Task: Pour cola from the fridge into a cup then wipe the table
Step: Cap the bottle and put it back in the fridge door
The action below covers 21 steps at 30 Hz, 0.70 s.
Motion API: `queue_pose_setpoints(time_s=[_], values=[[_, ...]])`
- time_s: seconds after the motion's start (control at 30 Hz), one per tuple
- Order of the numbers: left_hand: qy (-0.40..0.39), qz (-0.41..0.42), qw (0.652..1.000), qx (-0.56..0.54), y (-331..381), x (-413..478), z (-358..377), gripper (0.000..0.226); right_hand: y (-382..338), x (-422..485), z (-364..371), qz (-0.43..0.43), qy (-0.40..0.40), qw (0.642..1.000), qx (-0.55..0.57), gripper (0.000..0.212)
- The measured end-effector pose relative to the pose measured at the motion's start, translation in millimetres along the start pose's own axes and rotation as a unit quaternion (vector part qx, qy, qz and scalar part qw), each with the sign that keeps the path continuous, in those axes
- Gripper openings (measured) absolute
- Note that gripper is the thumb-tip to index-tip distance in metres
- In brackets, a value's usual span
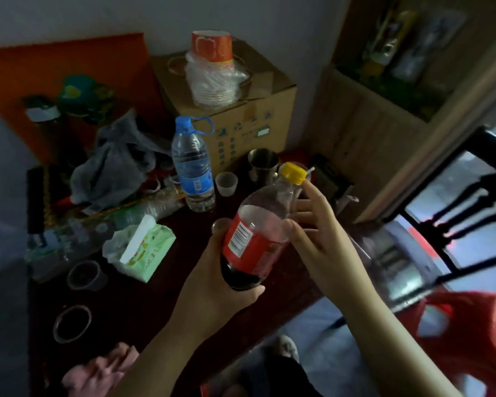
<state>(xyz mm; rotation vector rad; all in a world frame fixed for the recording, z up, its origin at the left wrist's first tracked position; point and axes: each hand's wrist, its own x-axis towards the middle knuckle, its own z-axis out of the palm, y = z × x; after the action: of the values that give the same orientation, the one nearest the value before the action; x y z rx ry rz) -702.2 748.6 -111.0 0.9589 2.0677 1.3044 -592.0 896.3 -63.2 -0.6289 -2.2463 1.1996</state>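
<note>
Cola bottle (252, 247) is off the table (161, 305), carried in the air above its near edge. The left hand (212, 279) is wrapped round the bottle's lower end, fingers curled under the base. The bottle is tilted: its long axis runs from the base at lower left, nearest the person, up and away to the yellow cap (292, 172) at upper right. The cap is on, and dark liquid sits in the lower part only. The right hand (324, 227) holds nothing and its fingers are straight and spread. Its thumb lies against the bottle's shoulder and its forefinger tip is just beside the cap. The cap end therefore points toward the right hand, which is the nearer of the two to it. Judgement: the step in hand is uncapping, and the right hand need only close over the cap and twist while the left steadies the body. A small clear cup (226, 183) stands on the table beyond the bottle. A second cup (219, 224) is partly hidden behind the bottle, just beside the left hand. No pouring has begun. A pink cloth (98, 371) lies at the near left of the table, well apart from both hands.
</note>
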Motion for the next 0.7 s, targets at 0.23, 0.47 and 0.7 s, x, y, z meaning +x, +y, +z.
queue_pose_setpoints(time_s=[0.23, 0.47, 0.7], values=[[-0.110, 0.073, 0.991, -0.011, 23, -23, 19, 0.098, -25, -68, -26, 0.060, 0.117, 0.990, -0.049, 0.064], [-0.229, 0.139, 0.960, -0.082, 57, -54, 66, 0.099, -44, -149, -71, 0.075, 0.239, 0.963, -0.100, 0.057], [-0.298, 0.221, 0.928, -0.043, 83, -120, 105, 0.102, -70, -251, -93, 0.089, 0.336, 0.930, -0.119, 0.049]])
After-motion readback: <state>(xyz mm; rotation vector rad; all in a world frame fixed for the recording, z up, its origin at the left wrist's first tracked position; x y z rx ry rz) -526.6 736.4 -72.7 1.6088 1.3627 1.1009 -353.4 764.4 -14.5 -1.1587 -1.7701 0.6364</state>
